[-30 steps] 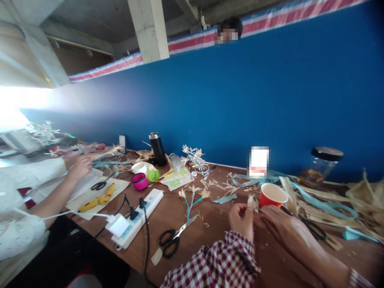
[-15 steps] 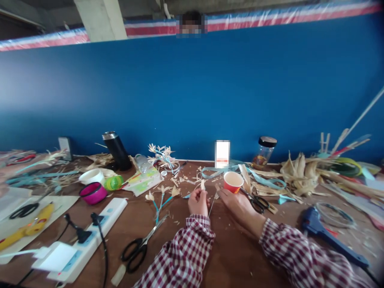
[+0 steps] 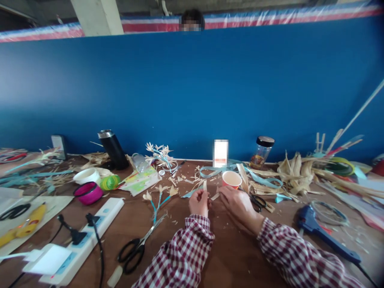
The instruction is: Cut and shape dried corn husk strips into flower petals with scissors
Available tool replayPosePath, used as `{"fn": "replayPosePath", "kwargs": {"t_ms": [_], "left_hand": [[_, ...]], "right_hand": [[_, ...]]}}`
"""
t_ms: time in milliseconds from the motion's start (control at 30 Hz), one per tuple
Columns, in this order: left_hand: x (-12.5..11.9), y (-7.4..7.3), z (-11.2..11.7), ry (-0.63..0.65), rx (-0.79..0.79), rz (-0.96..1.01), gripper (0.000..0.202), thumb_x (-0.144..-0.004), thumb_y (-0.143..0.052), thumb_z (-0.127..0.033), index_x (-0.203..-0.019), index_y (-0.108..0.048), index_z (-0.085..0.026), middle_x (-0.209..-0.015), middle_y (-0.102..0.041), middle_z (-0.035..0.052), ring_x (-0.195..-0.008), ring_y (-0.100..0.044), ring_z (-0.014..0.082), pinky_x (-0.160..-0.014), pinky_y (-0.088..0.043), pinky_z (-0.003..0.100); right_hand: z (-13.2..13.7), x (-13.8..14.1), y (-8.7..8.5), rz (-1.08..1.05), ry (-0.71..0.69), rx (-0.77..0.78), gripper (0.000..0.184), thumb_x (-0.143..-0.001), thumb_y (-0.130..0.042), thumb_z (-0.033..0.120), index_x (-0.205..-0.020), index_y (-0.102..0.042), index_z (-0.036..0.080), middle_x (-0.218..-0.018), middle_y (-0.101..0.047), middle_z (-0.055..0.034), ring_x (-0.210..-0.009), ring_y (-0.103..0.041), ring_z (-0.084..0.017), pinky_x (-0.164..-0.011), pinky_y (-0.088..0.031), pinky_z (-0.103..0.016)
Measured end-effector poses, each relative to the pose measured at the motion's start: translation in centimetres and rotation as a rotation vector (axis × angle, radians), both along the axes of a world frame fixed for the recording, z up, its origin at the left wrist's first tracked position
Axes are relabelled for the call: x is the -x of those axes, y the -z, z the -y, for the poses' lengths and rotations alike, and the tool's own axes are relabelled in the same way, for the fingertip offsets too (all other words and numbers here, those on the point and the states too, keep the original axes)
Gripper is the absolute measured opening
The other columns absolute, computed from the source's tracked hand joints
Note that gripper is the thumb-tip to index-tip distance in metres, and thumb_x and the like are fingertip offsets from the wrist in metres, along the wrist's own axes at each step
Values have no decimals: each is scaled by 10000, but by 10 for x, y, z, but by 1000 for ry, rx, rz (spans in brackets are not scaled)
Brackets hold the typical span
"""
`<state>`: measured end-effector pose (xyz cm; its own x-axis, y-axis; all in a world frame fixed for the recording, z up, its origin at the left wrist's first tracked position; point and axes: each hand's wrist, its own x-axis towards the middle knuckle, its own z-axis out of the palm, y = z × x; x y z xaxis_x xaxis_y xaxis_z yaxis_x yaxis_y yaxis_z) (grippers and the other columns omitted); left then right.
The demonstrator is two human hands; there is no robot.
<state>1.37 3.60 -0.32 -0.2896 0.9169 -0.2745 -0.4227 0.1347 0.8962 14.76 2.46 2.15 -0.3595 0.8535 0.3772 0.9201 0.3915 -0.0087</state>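
Observation:
My left hand [image 3: 199,202] is closed in a pinch on a small pale husk strip [image 3: 205,185] that sticks up from its fingers. My right hand [image 3: 238,204] lies just to the right with its fingertips pinching another bit of husk [image 3: 215,196] between the two hands. Both sleeves are red-and-white check. A red paper cup [image 3: 231,179] stands just behind my right hand. Black-handled scissors [image 3: 258,201] lie to its right.
Large scissors [image 3: 136,247] and a white power strip [image 3: 79,248] lie front left. A pink bowl [image 3: 88,193], black flask [image 3: 113,149], husk flowers [image 3: 159,154], glass jar [image 3: 261,151], husk pile [image 3: 297,174] and blue glue gun [image 3: 318,231] ring the wooden table [image 3: 234,256]. A blue partition [image 3: 192,88] stands behind.
The view has swung right and levelled, so the person at the left has left the frame. My hands stay together near the cup, still working the husk pieces.

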Motion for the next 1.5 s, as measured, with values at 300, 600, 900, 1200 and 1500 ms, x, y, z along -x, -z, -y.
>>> {"fn": "replayPosePath", "kwargs": {"t_ms": [300, 600, 900, 1200, 1500], "left_hand": [[-13, -2, 18, 265, 53, 151, 162, -580, -734, -194, -679, -611, -154, -482, -553, -50, -403, -472, 58, -386, -391, 161], [-21, 4, 24, 363, 72, 162, 285, -544, -786, -281, -780, -711, -139, -555, -653, 12, -481, -594, 118, -458, -460, 208], [-20, 10, 23, 350, 2, 212, 381, -491, -820, -380, -755, -718, -124, -629, -691, 36, -571, -627, 139, -532, -508, 230], [-16, 6, 18, 243, 59, -1, 162, -636, -726, -275, -705, -668, -141, -535, -634, -5, -495, -600, 122, -442, -470, 201], [-17, 5, 23, 287, 2, -159, 199, -631, -722, -325, -679, -658, -143, -446, -572, -36, -329, -482, 87, -332, -375, 188]], "right_hand": [[21, -16, -5, -493, -87, -205, 153, -872, -483, 182, -911, -631, 185, -888, -684, -50, -787, -629, -163, -708, -478, -255], [31, -22, 10, -289, -303, -219, 219, -879, -483, 232, -1047, -604, 162, -999, -656, -116, -901, -593, -210, -824, -489, -346], [31, -23, 12, -322, -289, -169, 200, -888, -472, 177, -1035, -606, 155, -980, -667, -110, -895, -614, -197, -809, -504, -326], [30, -22, 15, -418, -220, -174, 201, -903, -441, 177, -990, -622, 180, -939, -676, -93, -858, -629, -186, -779, -522, -322], [36, -20, 16, -454, -288, -141, 214, -893, -468, 197, -1044, -620, 188, -984, -680, -103, -889, -640, -195, -775, -535, -329]]}}
